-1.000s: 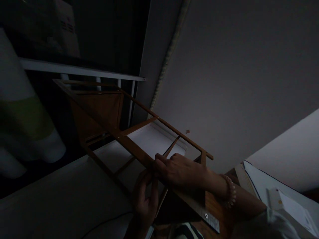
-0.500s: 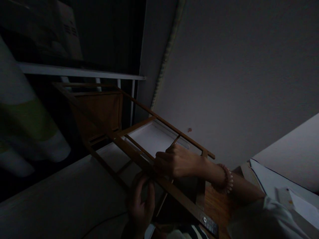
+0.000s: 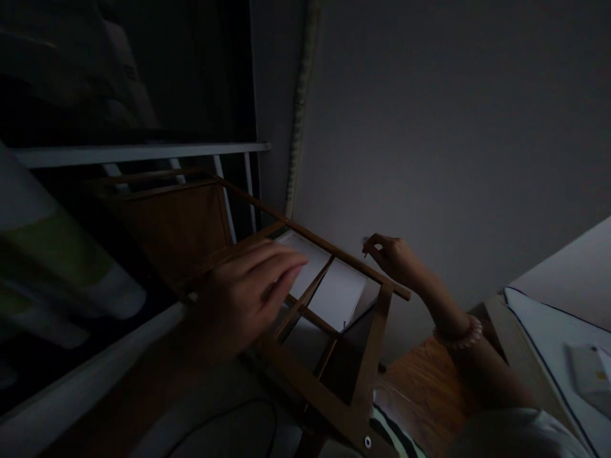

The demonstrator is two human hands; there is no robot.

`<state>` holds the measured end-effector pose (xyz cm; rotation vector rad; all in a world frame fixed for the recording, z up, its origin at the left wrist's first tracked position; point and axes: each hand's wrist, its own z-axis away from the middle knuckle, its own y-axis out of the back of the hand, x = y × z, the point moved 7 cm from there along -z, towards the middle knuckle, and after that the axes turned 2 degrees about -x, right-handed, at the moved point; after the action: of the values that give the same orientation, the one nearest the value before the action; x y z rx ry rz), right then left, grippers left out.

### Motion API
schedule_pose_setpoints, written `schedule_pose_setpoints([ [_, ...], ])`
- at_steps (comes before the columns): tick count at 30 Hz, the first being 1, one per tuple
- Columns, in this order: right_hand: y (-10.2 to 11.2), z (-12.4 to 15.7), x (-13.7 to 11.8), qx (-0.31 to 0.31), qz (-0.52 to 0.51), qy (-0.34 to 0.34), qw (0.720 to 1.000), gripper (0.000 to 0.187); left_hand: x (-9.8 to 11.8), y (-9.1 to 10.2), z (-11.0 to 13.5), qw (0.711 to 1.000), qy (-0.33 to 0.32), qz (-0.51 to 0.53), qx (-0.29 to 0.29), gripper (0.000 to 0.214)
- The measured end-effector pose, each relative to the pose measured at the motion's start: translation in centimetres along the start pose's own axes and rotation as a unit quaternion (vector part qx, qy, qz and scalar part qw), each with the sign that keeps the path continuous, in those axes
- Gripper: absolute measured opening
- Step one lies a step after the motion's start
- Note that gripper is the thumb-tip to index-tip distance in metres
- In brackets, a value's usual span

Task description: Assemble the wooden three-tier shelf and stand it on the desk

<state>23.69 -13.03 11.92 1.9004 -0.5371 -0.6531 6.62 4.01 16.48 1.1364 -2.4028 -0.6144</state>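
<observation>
A grey wall (image 3: 453,127) fills most of the upper right. Below it, the wooden frame (image 3: 308,385) stretches at a slant across the middle, between the two hands and the dark window side, with a brown panel (image 3: 179,219) at its far end. A white-and-green cloth (image 3: 62,254) hangs at the left edge, near a white railing (image 3: 143,153). Wood-grain floor (image 3: 424,375) shows at lower right. The left hand (image 3: 252,292), slightly blurred, is over the frame in view, fingers together and bent, thumb close beneath. The smaller-looking right hand (image 3: 392,257) is beside the far rail, in front of the wall, thumb and forefinger pinched. Whether either hand holds anything I cannot tell. A beaded bracelet (image 3: 461,337) circles the right wrist.
</observation>
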Motion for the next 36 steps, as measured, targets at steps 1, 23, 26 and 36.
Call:
schedule_pose_setpoints([
  [1, -0.6, 0.1, 0.3, -0.006, 0.0, -0.009, 1.0, 0.028, -0.8, -2.5, -2.0, 0.997, -0.02, 0.03, -0.075, 0.02],
  [23, -3.7, 1.4, 2.2, -0.061, 0.058, -0.024, 0.996, 0.027, -6.8, -18.4, -4.1, 0.892, -0.129, -0.224, -0.372, 0.019],
  [26, -4.0, 1.2, 2.2, -0.066, 0.065, -0.018, 0.996, 0.027, -6.7, -16.9, -5.8, 0.906, -0.117, -0.239, -0.329, 0.02],
  [36, 1.2, 5.1, 0.1, 0.013, -0.102, -0.009, 0.995, 0.02, -4.3, 6.0, 3.2, 0.92, 0.357, -0.146, 0.077, 0.02],
])
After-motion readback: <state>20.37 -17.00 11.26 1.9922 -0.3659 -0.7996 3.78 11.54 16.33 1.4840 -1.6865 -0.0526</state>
